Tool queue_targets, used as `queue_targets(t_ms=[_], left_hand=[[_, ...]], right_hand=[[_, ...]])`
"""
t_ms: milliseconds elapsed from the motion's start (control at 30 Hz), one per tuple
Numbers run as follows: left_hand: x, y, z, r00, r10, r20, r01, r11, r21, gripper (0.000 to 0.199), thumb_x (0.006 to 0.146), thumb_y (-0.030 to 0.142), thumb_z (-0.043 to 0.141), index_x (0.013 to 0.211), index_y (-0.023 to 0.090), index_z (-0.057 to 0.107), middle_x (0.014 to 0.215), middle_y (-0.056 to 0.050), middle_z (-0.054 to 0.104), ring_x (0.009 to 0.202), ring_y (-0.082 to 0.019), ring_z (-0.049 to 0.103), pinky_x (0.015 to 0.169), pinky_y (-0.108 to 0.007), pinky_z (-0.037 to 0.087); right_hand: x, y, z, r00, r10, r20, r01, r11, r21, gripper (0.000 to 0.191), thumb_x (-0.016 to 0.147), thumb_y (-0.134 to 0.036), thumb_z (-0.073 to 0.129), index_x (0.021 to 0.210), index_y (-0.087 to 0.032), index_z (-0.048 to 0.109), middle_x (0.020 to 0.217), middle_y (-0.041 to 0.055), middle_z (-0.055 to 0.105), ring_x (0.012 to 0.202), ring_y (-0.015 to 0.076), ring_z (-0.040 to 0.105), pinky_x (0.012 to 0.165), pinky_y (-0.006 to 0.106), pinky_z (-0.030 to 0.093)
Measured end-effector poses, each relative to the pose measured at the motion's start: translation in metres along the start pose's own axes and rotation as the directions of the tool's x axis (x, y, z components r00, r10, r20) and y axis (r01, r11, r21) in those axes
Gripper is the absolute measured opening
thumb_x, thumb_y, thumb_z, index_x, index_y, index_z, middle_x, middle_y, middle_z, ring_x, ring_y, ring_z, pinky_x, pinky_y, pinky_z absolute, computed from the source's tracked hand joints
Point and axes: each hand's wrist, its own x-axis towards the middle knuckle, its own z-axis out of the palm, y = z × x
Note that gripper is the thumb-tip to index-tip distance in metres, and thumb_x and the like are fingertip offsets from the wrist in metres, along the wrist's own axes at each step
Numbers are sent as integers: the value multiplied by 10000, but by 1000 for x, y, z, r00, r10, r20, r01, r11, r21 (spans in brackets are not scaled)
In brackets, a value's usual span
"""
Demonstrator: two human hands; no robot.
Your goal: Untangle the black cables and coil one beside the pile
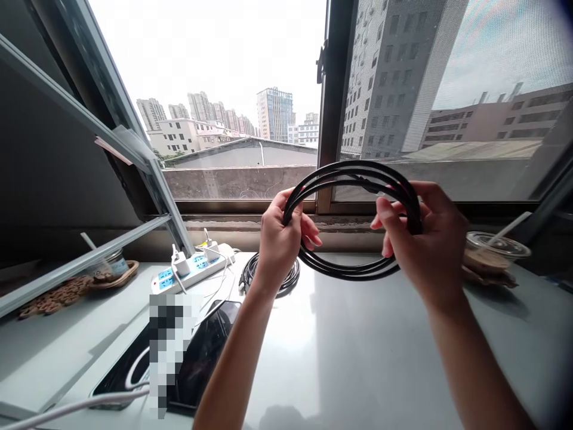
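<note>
Both hands hold up a coiled black cable [353,276] above the white table, in front of the window. My left hand [283,230] is closed around the left side of the loops, its thumb lying along them. On the opposite side, my right hand [423,230] grips the coil, with its thumb and fingertips bent inward. A dark connector end [367,184] shows inside the upper loops near the right fingers. Behind my left wrist, a second coiled black cable [293,279] lies on the table, partly hidden by the forearm.
A white power strip [197,266] with plugs stands at the back left. Dark flat devices [208,352] and white cords lie in front of it, partly pixelated. A lidded cup [492,254] with a straw stands at the right. A metal frame [152,173] rises at the left.
</note>
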Motion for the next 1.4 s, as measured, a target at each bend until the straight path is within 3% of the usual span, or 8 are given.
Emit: queue_targets(t_ms=[100, 233, 433, 667, 833, 1033, 1267, 1400], left_hand=[[-4, 2, 4, 997, 4, 82, -6, 999, 32, 246, 850, 329, 558, 1030, 180, 479, 487, 83, 544, 310, -70, 481, 280, -150, 329], [-8, 6, 5, 981, -16, 193, -7, 993, 117, 205, 809, 363, 610, 893, 194, 531, 429, 90, 485, 296, -63, 447, 279, -152, 303], [-6, 12, 0, 990, 108, 89, -124, 972, 201, 199, 791, 367, 628, 712, 192, 579, 378, 89, 417, 260, -36, 353, 271, -170, 236], [-5, 17, -5, 973, 225, -41, -220, 971, 97, 250, 761, 428, 651, 671, 203, 589, 366, 86, 378, 264, -39, 323, 265, -199, 199], [-6, 14, 1, 957, 270, -107, -270, 963, 18, 293, 785, 492, 601, 692, 215, 573, 366, 87, 340, 264, -39, 293, 267, -217, 198], [2, -1, 5, 970, 218, -108, -216, 976, 29, 377, 775, 551, 569, 659, 196, 510, 378, 93, 341, 267, -50, 353, 278, -209, 255], [14, -22, 0, 993, -88, 79, 82, 994, 74, 439, 789, 562, 547, 612, 180, 419, 404, 74, 395, 313, -82, 468, 319, -188, 336], [18, -23, -7, 976, -164, 140, 148, 981, 123, 491, 801, 542, 542, 529, 188, 338, 355, 83, 290, 302, -94, 469, 339, -190, 345]], right_hand=[[0, 5, -1, 999, -33, 41, 36, 996, -87, 170, 832, -366, 577, 899, -210, 578, 642, -33, 600, 316, 40, 398, 297, 175, 298], [3, 12, -4, 998, -56, 39, 62, 984, -170, 275, 857, -347, 541, 1110, -239, 555, 710, -15, 626, 368, 55, 424, 341, 182, 305], [0, 6, -2, 982, -127, 143, 161, 950, -267, 237, 848, -382, 554, 1005, -225, 637, 798, 25, 621, 503, 87, 512, 461, 213, 391], [0, 0, -9, 961, -197, 192, 267, 840, -472, 158, 795, -340, 631, 830, -189, 657, 741, 23, 608, 618, 129, 565, 580, 246, 431], [-6, -17, -22, 976, -100, 196, 167, 916, -366, 259, 741, -448, 678, 807, -198, 654, 660, 5, 619, 571, 130, 574, 513, 230, 414], [-8, -27, -21, 968, 44, 248, -5, 988, -156, 383, 653, -486, 735, 589, -156, 553, 487, -15, 534, 429, 86, 495, 407, 200, 372], [3, -13, -15, 833, 286, 474, -346, 937, 42, 540, 759, -598, 571, 489, -144, 459, 410, -2, 454, 330, 54, 398, 287, 173, 257], [6, -12, -16, 809, 288, 512, -331, 944, -8, 533, 804, -579, 511, 497, -146, 467, 422, 2, 451, 350, 63, 414, 318, 183, 287]])
